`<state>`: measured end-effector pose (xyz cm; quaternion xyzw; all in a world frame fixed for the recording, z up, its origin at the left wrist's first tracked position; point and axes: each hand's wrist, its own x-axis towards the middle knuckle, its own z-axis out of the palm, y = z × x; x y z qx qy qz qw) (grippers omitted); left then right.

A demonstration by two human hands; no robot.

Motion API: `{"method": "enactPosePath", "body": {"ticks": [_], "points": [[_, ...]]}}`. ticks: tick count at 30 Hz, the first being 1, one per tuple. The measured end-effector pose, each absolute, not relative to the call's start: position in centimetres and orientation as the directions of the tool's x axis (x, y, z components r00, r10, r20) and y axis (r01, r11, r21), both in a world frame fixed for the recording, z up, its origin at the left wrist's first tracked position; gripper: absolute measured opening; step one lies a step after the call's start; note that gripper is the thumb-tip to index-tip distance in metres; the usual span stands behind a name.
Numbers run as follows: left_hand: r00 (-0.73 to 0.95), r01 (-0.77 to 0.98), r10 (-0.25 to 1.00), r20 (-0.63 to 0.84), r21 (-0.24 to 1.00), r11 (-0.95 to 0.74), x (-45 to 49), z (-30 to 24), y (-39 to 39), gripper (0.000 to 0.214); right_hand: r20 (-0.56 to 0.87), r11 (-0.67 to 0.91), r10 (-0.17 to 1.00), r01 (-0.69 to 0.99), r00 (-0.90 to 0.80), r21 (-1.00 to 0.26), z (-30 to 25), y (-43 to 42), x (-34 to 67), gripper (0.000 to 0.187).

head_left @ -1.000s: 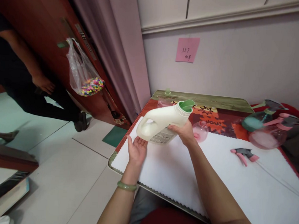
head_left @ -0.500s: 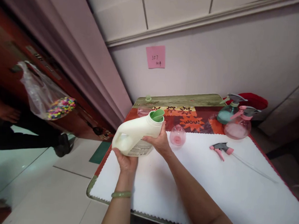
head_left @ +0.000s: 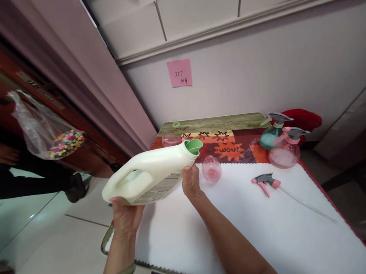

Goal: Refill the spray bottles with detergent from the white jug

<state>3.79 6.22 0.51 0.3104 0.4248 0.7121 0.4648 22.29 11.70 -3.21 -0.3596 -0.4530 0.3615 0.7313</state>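
Observation:
A cream-coloured plastic jug [head_left: 160,160] with a side handle, a printed label and a green pouring spout [head_left: 194,146] is held up above the table, lying nearly on its side with the spout toward the right. My left hand [head_left: 126,215] supports its base end from below. Near the neck, my right hand [head_left: 191,182] grips the jug, its fingers partly hidden behind it. Just right of the spout, a small round pink bottle [head_left: 212,169] without a spray head stands on the white mat. A grey and pink spray head [head_left: 266,182] with a long clear tube lies farther right.
Two filled spray bottles, one green [head_left: 270,136] and one pink [head_left: 285,153], stand at the table's back right. A clear pink container [head_left: 171,141] and a green cap [head_left: 176,124] are at the back left. Another person's leg [head_left: 32,183] shows at left, near a hanging bag [head_left: 49,135].
The jug has tipped further toward level and come closer to me, its base end moving left with my left hand. My right hand stays near the neck.

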Motion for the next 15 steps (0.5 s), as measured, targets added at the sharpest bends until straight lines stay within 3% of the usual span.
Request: {"method": "enactPosePath", "body": {"ticks": [4,15], "points": [[-0.379,-0.372,0.925,-0.020,0.919,-0.132,3.0,-0.5,5.4,0.075,0.382,0.481,0.858,-0.278,0.343,-0.832,-3.1,11.6,21.8,0.067],[-0.476,-0.345,0.871,0.123,0.885,-0.314,4.6,-0.8,5.7,0.080,0.363,0.462,0.882,-0.398,0.302,-0.793,-2.2,10.5,21.0,0.056]]}}
